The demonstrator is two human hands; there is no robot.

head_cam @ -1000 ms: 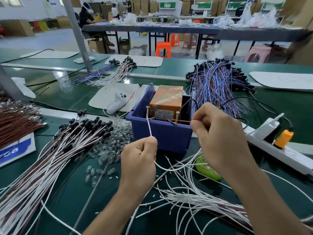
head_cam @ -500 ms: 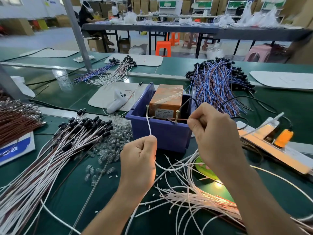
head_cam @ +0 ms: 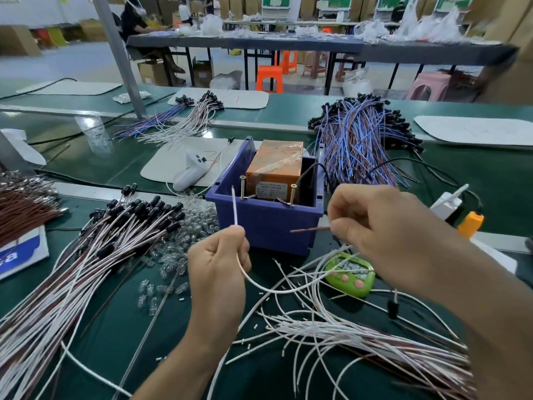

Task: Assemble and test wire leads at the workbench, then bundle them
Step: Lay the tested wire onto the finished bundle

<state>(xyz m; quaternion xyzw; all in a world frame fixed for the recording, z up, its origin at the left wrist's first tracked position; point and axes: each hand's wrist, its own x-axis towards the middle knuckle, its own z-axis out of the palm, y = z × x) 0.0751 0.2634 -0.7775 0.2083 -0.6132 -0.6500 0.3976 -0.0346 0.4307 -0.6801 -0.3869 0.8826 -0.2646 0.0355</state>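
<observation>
Wire leads (head_cam: 360, 339) are sprawling loose across the green table (head_cam: 129, 327) closest in, white ones fanning out bottom right. A big batch with black caps (head_cam: 86, 269) is lying off to the left beside a scatter of little glass bulbs (head_cam: 196, 223). Left hand (head_cam: 216, 272) is pinching a white wire (head_cam: 235, 209), tip sticking up, tail looping off right. Right hand (head_cam: 383, 235) is pinching a brown wire (head_cam: 310, 229) whose end is pointing left. Green timer (head_cam: 350, 277) is sitting near that wrist. Behind, a blue bin (head_cam: 268, 223) is holding an orange box (head_cam: 275, 166), with two screws (head_cam: 242, 187) standing at its front rim. Farther back, blue and brown wires (head_cam: 357, 145) are piling up.
</observation>
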